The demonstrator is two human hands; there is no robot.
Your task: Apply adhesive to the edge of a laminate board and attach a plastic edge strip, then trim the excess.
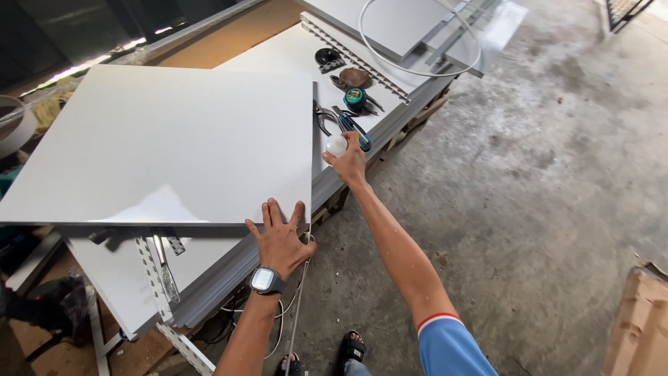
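A large white rectangular panel (pixel 167 139) lies tilted over a stack of grey-white boards (pixel 278 63). My left hand (pixel 278 237), with a wristwatch on the wrist, is spread flat against the panel's near right corner. My right hand (pixel 350 161) reaches forward along the panel's right edge and holds a small white ball-shaped object (pixel 336 145) between its fingers. Just beyond that hand lie blue-handled pliers (pixel 353 129) and a green and black tape measure (pixel 355 97).
Perforated metal strips (pixel 355 59) and a looped white cable (pixel 417 66) lie on the far boards. More slotted strips (pixel 156 275) stick out beneath the panel. Concrete floor (pixel 529 174) spreads to the right, with a cardboard box (pixel 643 320) at the lower right.
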